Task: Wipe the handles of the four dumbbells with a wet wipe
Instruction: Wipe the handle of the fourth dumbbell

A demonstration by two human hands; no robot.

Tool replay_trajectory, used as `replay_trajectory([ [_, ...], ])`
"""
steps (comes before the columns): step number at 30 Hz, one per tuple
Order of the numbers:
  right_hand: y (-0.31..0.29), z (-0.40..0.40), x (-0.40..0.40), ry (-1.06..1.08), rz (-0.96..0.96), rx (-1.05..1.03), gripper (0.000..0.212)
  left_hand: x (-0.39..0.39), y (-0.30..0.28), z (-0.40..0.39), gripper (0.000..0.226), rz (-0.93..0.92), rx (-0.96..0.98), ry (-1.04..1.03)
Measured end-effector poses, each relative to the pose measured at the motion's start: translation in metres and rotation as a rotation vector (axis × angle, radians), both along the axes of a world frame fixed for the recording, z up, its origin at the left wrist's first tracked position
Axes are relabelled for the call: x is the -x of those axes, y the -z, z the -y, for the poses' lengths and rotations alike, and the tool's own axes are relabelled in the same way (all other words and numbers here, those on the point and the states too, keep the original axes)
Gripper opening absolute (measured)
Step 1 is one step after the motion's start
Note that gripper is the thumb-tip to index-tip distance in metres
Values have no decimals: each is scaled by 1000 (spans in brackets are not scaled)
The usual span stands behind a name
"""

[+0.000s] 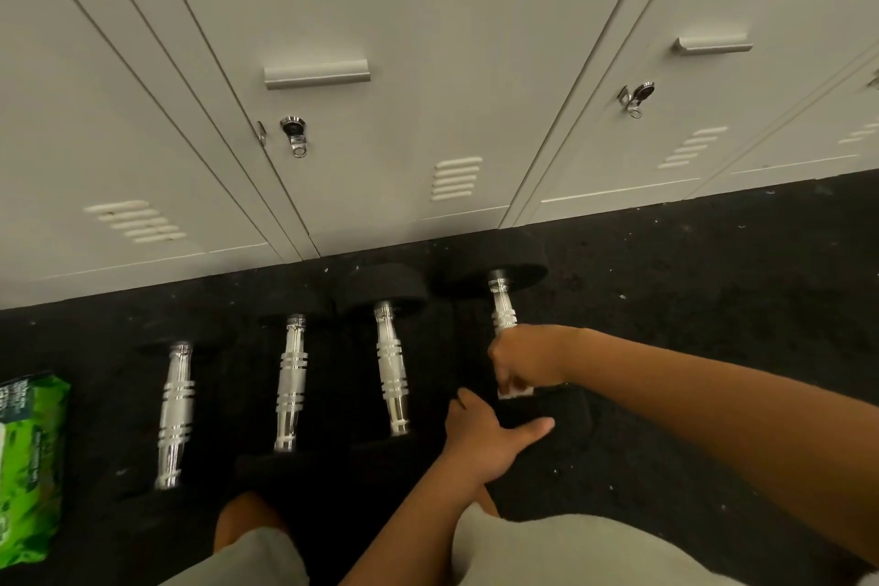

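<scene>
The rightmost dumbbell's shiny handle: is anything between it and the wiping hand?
Nothing visible blocks it. The right hand already grips the rightmost black dumbbell's chrome handle, with a bit of white wet wipe showing under the fingers. The left hand rests on its near black weight.

Both forearms (713, 433) are seen bare to the hands, with no sleeves, watch or rings to be made out. Light grey-beige shorts (571, 552) are worn, the fabric plain and unmarked, and the knees (242, 514) are left uncovered.
</scene>
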State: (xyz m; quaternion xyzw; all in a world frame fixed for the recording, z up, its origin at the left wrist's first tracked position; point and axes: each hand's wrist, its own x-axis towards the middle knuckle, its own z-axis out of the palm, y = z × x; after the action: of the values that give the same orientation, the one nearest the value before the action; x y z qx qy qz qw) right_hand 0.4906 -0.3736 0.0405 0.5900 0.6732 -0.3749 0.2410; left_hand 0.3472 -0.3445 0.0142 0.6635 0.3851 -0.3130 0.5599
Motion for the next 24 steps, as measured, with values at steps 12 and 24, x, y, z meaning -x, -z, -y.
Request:
replay_trajectory([
  [12,12,-12,8,-193,14,38,31,0,4,7,110,-37,36,41],
  [24,25,-15,15,-49,35,40,29,1,5,7,107,-56,23,44],
])
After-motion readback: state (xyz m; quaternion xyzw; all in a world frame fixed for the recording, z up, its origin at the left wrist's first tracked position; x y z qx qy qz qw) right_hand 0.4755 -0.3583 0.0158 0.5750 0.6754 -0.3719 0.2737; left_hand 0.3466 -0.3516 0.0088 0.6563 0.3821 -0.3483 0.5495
